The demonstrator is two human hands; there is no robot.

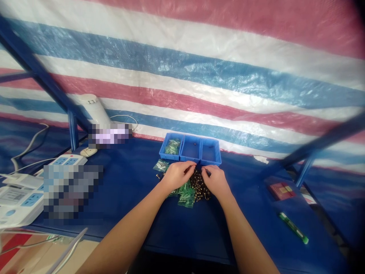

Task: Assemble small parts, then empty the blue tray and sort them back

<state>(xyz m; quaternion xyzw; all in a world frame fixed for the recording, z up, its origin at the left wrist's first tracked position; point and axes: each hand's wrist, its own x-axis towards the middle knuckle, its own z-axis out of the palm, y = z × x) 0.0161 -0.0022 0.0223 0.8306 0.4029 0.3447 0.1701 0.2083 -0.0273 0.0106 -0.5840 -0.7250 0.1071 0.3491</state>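
Observation:
My left hand (177, 176) is closed, its thumb and index fingertips near each other above a heap of small brass-coloured screws (200, 186). Facing it, my right hand (216, 179) is closed as well, with fingers bent at the heap's upper right edge. Whatever lies in either set of fingertips is too small or hidden to make out. Small green-tinted plastic packets (186, 195) of slim parts lie below my left hand. Another clear packet (161, 165) rests left of it. Just beyond both hands stands a blue three-compartment bin (180, 158), its left compartment holding similar packets (172, 147).
White power strips (34, 203) with cables sit at the left. A white cylinder (97, 110) stands behind them. At the right lie a dark red box (281, 191) and a green tube-like package (293, 228). Blue metal struts (48, 83) and a striped tarp (182, 68) bound the table.

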